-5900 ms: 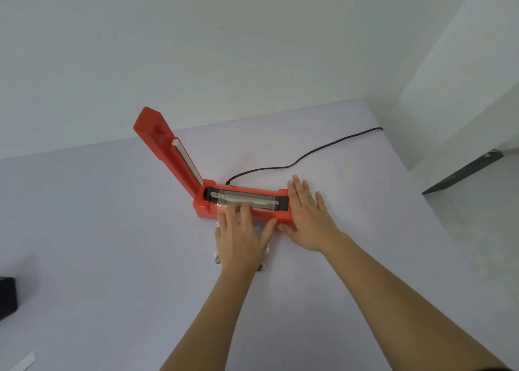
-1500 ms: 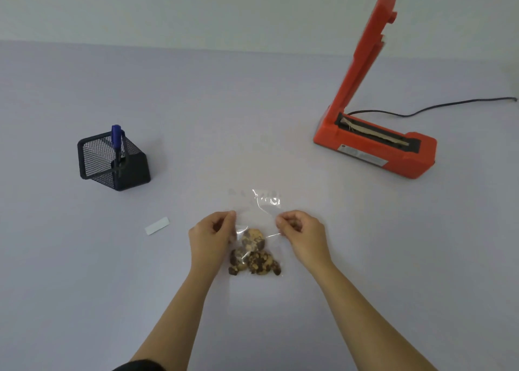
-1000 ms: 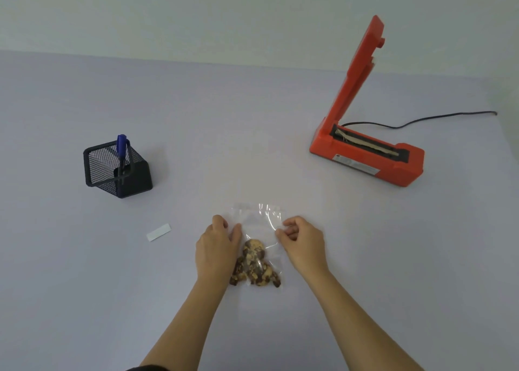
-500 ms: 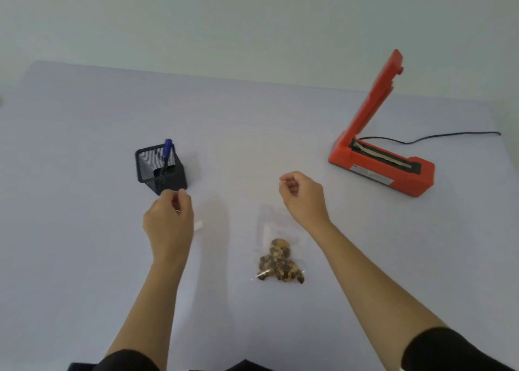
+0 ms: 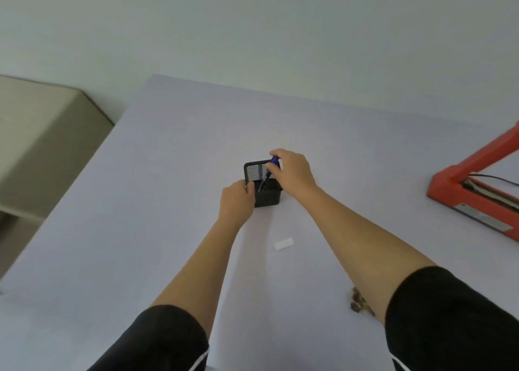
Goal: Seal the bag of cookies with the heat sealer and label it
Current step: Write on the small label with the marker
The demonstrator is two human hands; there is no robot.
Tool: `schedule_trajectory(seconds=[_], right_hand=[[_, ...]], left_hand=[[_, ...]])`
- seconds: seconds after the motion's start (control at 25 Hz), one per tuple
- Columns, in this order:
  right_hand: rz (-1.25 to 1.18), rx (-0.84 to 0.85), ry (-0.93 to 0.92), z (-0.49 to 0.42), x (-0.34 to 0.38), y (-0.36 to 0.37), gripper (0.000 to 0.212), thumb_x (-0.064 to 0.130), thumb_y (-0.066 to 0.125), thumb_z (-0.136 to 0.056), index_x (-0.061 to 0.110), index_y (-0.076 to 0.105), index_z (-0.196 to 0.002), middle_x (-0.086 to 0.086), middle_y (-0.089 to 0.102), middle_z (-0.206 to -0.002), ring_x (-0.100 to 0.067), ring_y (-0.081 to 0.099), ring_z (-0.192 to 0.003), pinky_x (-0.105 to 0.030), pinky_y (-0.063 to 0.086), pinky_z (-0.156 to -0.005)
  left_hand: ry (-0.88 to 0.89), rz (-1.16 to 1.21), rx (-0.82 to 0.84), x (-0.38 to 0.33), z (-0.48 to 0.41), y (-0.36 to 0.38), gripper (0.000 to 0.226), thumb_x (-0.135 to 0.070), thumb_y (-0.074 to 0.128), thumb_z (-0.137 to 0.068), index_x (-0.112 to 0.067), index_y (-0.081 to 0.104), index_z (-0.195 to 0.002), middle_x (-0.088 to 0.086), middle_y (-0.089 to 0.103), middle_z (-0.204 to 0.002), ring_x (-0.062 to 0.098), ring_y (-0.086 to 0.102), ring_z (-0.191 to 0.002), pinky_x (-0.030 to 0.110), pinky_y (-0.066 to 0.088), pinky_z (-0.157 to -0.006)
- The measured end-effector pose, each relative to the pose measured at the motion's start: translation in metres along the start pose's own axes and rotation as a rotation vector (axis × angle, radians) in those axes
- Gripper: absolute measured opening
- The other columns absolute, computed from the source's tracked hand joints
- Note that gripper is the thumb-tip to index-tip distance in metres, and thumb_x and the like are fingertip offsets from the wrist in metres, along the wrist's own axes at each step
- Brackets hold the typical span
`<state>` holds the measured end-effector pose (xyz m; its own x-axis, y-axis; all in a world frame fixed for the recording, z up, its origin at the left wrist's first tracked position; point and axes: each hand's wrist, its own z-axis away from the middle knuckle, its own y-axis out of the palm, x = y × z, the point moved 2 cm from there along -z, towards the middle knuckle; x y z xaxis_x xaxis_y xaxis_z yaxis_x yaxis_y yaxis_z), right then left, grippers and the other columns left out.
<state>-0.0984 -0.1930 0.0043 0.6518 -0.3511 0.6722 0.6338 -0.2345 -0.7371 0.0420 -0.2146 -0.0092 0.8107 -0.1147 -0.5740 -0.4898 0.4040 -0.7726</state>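
I find the light soft, even and moderate, with a cool grey cast and no glare. Only faint, diffuse shadows lie on the table [image 5: 140, 230] beside the forearms. Blur smears the beige cabinet [image 5: 42, 134] at 9 o'clock and the heat sealer [image 5: 471, 199] at 3 o'clock. Focus is best at centre, where the left hand [image 5: 236, 199] grips the pen holder [image 5: 266, 196] and the right hand [image 5: 292, 171] pinches the pen [image 5: 274, 161]. Wide-angle stretch enlarges the sleeves [image 5: 163, 342] at 6 o'clock.

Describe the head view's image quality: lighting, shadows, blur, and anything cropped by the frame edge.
Head view: soft, even light, no glare; faint shadows on the lilac table beside the forearms; motion blur smears the beige cabinet at left; the right hand gripping the blue pen in the black mesh holder looks sharper; the right edge crops the orange heat sealer.
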Motion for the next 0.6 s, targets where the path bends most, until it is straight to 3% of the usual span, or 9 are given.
schedule_trajectory(seconds=[0.24, 0.36, 0.4, 0.48, 0.6], right_hand=[[-0.258, -0.148, -0.088, 0.012, 0.015, -0.029, 0.020, 0.008, 0.061, -0.088, 0.009, 0.069, -0.106, -0.009, 0.069, -0.104, -0.018, 0.067, -0.091, -0.028, 0.052, -0.086], [-0.269, -0.324, -0.135, 0.023, 0.022, -0.068, 0.022, 0.009, 0.059, -0.090, 0.008, 0.067, -0.110, -0.006, 0.067, -0.100, -0.012, 0.062, -0.086, -0.012, 0.046, -0.079], [-0.267, -0.367, -0.154, 0.026, 0.024, -0.083, 0.022, 0.009, 0.058, -0.090, 0.007, 0.067, -0.111, -0.003, 0.066, -0.097, -0.010, 0.060, -0.085, -0.007, 0.043, -0.077], [-0.266, -0.427, -0.178, 0.032, 0.028, -0.111, 0.023, 0.008, 0.058, -0.091, 0.007, 0.066, -0.112, 0.002, 0.062, -0.092, -0.007, 0.057, -0.083, 0.000, 0.040, -0.075], [-0.263, -0.469, -0.192, 0.042, 0.035, -0.141, 0.025, 0.010, 0.056, -0.092, 0.006, 0.064, -0.116, 0.000, 0.064, -0.095, -0.007, 0.056, -0.085, 0.002, 0.039, -0.075]], left_hand=[[-0.047, 0.057, -0.003, 0.001, 0.000, 0.005, 0.037, -0.021, 0.031, -0.098, 0.001, 0.060, -0.092, 0.023, 0.065, -0.092, 0.031, 0.051, -0.074, 0.031, 0.037, -0.064], [-0.098, 0.111, -0.046, -0.003, 0.008, 0.000, 0.031, -0.023, 0.033, -0.098, 0.000, 0.053, -0.092, 0.026, 0.062, -0.100, 0.039, 0.057, -0.093, 0.036, 0.041, -0.071], [-0.078, 0.156, -0.098, -0.007, 0.011, -0.004, 0.029, -0.023, 0.035, -0.098, -0.001, 0.054, -0.100, 0.025, 0.061, -0.108, 0.039, 0.056, -0.102, 0.038, 0.043, -0.078], [0.052, 0.280, -0.174, -0.021, 0.019, -0.018, 0.033, -0.020, 0.041, -0.097, -0.006, 0.052, -0.124, 0.014, 0.057, -0.122, 0.030, 0.055, -0.110, 0.035, 0.045, -0.087], [0.228, 0.437, 0.008, -0.053, 0.040, -0.035, 0.033, -0.027, 0.047, -0.096, -0.021, 0.053, -0.127, -0.005, 0.060, -0.114, 0.007, 0.058, -0.094, 0.015, 0.044, -0.074]])
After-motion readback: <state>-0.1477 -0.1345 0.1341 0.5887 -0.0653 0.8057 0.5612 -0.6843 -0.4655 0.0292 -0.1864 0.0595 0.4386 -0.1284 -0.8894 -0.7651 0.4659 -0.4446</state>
